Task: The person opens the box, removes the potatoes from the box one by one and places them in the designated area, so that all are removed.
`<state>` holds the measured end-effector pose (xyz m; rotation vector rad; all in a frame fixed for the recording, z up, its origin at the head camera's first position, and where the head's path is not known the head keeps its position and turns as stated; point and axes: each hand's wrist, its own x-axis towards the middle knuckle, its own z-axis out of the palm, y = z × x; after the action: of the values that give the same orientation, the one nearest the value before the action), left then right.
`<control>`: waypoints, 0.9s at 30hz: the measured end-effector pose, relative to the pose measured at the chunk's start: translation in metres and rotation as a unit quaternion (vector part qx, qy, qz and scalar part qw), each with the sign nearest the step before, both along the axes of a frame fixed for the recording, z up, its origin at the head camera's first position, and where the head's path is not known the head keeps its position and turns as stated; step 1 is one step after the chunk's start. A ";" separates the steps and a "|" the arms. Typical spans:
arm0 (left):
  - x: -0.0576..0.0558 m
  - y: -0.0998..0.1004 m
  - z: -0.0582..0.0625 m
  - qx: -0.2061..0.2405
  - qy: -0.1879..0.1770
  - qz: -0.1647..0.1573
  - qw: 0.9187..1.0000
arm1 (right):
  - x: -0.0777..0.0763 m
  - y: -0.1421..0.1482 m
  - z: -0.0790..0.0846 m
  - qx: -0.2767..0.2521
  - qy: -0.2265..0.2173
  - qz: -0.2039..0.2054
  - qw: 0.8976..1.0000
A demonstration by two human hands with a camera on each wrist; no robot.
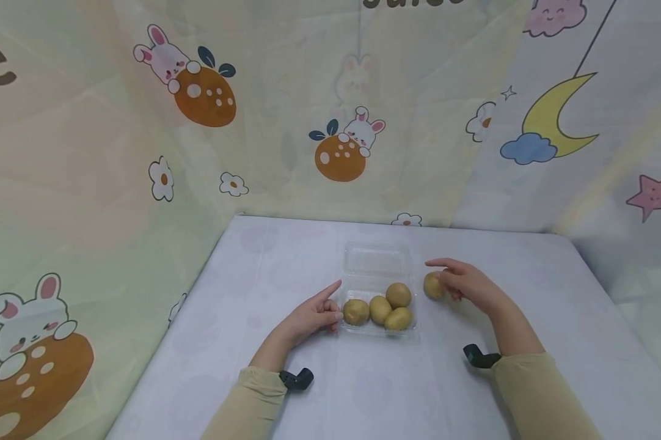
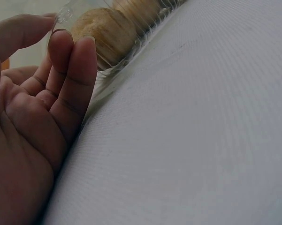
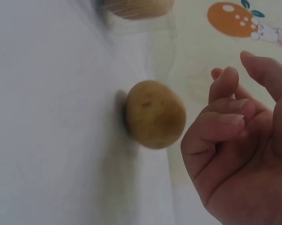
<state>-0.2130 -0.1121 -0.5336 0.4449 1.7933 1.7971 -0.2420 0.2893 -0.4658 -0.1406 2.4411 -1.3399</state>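
Observation:
A clear plastic clamshell container (image 1: 330, 333) lies open on the table, its lid (image 1: 377, 259) folded back toward the far side. Several potatoes (image 1: 380, 310) sit in its near half. My left hand (image 1: 310, 319) pinches the container's left rim between thumb and fingers, while the index finger points forward. Close by in the left wrist view is a potato (image 2: 105, 36) behind the clear wall. One loose potato (image 3: 156, 115) rests on the table right of the container. My right hand (image 1: 470, 285) hovers beside it with loosely bent fingers, a gap showing between them in the right wrist view.
A white cloth covers the table (image 1: 358, 391). Printed fabric (image 1: 286, 73) with rabbits, flowers and a moon hangs behind and along the sides. Dark wrist cameras (image 1: 297, 379) are strapped near both sleeve cuffs.

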 end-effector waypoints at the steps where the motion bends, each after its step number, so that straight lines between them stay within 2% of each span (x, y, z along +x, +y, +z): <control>1: 0.000 0.000 0.000 0.000 0.001 0.000 1.000 | 0.000 -0.002 0.004 -0.001 0.003 0.005 1.000; 6: 0.000 0.000 0.000 0.000 0.005 -0.003 1.000 | -0.001 -0.015 0.019 -0.003 0.010 0.042 0.999; 14: 0.000 0.000 0.000 -0.004 0.002 0.002 1.000 | -0.005 -0.034 0.035 0.003 -0.007 0.100 0.995; 27: -0.002 -0.001 -0.002 0.002 -0.002 -0.003 1.000 | -0.015 -0.065 0.043 0.035 -0.051 0.141 0.988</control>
<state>-0.2153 -0.1131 -0.5358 0.4484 1.7844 1.7969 -0.2574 0.2246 -0.4226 -0.3757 2.2771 -1.1097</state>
